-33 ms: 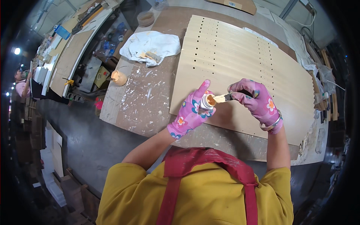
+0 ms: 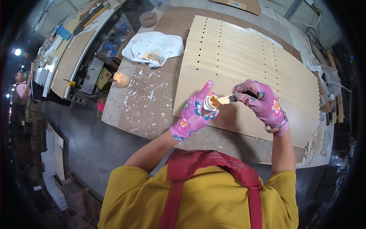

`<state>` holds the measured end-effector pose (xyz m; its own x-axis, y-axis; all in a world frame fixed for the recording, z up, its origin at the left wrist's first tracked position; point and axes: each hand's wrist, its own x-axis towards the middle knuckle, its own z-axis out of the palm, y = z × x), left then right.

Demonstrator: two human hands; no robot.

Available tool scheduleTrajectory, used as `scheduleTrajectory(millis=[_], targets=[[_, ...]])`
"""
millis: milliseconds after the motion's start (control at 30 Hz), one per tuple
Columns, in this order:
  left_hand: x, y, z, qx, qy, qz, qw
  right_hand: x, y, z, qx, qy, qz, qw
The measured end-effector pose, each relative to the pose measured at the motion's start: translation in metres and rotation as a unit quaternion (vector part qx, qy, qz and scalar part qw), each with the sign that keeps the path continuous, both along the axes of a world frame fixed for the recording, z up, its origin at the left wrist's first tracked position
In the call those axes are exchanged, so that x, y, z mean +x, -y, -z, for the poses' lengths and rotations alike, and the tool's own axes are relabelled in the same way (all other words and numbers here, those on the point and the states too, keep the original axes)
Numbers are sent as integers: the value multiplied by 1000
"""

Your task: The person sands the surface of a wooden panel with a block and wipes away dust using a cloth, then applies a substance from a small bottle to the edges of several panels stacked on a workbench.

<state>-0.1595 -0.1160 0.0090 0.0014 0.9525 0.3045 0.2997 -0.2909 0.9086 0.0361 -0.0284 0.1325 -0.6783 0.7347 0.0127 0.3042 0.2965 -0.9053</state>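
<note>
My left hand [image 2: 191,113], in a pink flowered glove, is closed round a small white jar [image 2: 208,108] with tan paste inside its mouth. In my right hand [image 2: 264,103], gloved the same way, is a putty knife [image 2: 227,100] held between thumb and fingers. Pale paste coats its blade, and the tip is at the jar's mouth; how far it reaches in cannot be made out. Both hands are above the near part of a stack of light wood-grain boards [image 2: 240,68], whose top board has rows of drilled holes.
On the paint-spattered workbench [image 2: 143,110] lie a crumpled white cloth [image 2: 167,42] and, by the left edge, a tan-stained cup-like container [image 2: 121,79]. A round tub [image 2: 148,19] stands at the back. Farther left, a person [image 2: 23,86] is near another cluttered bench [image 2: 72,57].
</note>
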Motion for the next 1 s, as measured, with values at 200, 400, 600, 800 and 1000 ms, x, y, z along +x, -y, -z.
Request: scheduleTrajectory(millis=[200, 400, 600, 800, 1000], targets=[[1, -1, -13, 27, -67, 18, 997, -4, 8, -16, 152, 98, -62, 982], [18, -7, -19, 11, -8, 84, 996, -13, 26, -4, 241, 88, -34, 966], [46, -2, -24, -91, 85, 66, 990, 12, 37, 12, 230, 21, 6, 973], [78, 5, -18, -82, 53, 76, 992, 57, 48, 14, 150, -60, 113, 980], [154, 0, -16, -56, 217, 86, 971, 141, 70, 65, -57, -50, 128, 989]])
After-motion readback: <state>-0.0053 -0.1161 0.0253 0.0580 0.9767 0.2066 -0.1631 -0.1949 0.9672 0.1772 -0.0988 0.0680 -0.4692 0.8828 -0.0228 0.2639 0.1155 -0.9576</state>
